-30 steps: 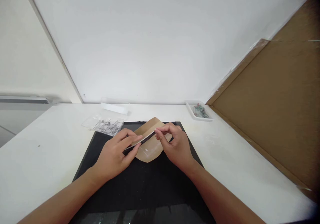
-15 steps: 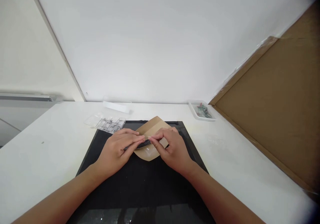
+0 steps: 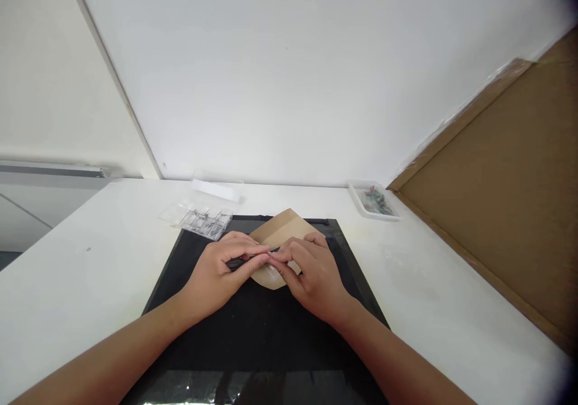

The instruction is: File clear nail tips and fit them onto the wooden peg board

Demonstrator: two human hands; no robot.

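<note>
My left hand (image 3: 228,265) is closed around a slim dark piece (image 3: 235,263), with thumb and fingers pressed together; most of the piece is hidden by the fingers. Close against those fingertips, my right hand (image 3: 311,271) pinches thumb to forefinger, and whatever is between them is too small and covered to make out. Beneath both hands lies a brown sheet of paper or card (image 3: 284,227), turned cornerwise, with a shiny clear patch near its front edge. The sheet rests on a black mat (image 3: 253,333).
A clear compartment box (image 3: 206,221) with small pieces stands at the mat's back left, its lid spread beside it. Behind it lies a white strip (image 3: 215,191). At back right sits a white tray (image 3: 377,215) with green and red bits. A cardboard panel (image 3: 506,182) borders the right.
My fingertips have come closer together over the brown sheet, covering more of the dark piece's middle. The whole view has shifted slightly, with things appearing a little further right.
</note>
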